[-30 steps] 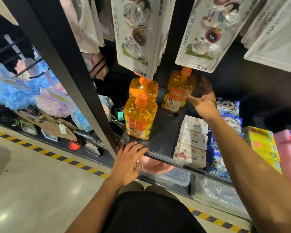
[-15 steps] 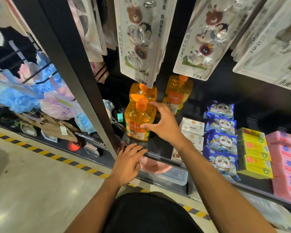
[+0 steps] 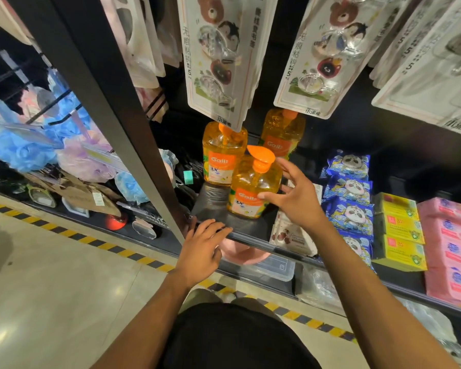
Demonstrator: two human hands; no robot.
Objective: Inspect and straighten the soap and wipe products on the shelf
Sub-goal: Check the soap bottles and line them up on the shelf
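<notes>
- At the front soap bottle (image 3: 250, 193): right hand (image 3: 296, 198) spread, thumb touching, no grip.
- Below it, left hand (image 3: 202, 249) resting flat on the shelf edge (image 3: 253, 242).
- Bottle looks straight; wipes (image 3: 349, 198) beside it probably next.

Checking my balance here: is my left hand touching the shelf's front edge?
Touching. Head view shows the left hand with fingers lying over the shelf edge.

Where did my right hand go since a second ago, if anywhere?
Yes: right hand drew back from the right rear bottle toward the shelf edge, to the front bottle.
</notes>
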